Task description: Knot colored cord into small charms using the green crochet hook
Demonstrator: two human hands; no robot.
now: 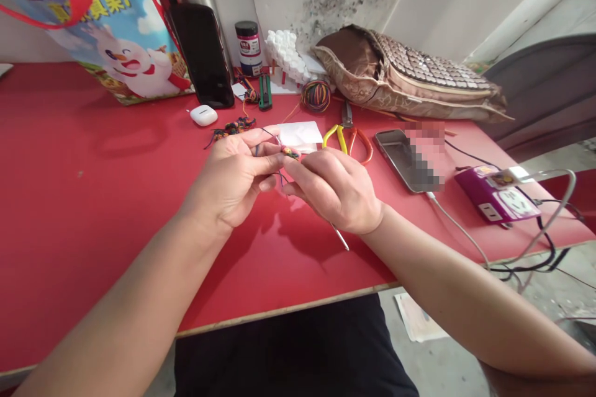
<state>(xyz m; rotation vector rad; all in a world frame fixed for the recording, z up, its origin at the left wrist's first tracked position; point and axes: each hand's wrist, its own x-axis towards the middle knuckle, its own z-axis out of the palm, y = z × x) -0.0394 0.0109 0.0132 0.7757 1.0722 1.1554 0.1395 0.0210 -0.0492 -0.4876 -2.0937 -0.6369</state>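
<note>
A small piece of multicoloured crochet (pixel 291 152) is pinched between the fingertips of my left hand (pixel 230 173), with a dark strand of yarn running over the fingers. My right hand (pixel 338 189) is closed around a slim metal crochet hook (pixel 340 238), whose one end sticks out below the palm. The fingertips of both hands meet at the crochet piece; the hook's other end is hidden there. Loose yarn hangs beneath the fingers. Behind my left hand lies a knotted multicoloured yarn piece (pixel 235 127), and a ball of multicoloured yarn (pixel 316 95) rests farther back.
Yellow-and-orange-handled pliers (pixel 347 133), a white paper (pixel 300 133) and a phone on a cable (pixel 400 158) lie beyond my hands. Farther off stand a black phone (pixel 200 56), a jar (pixel 248 49) and a printed bag (pixel 125 31). A purple power strip (pixel 498 195) sits right.
</note>
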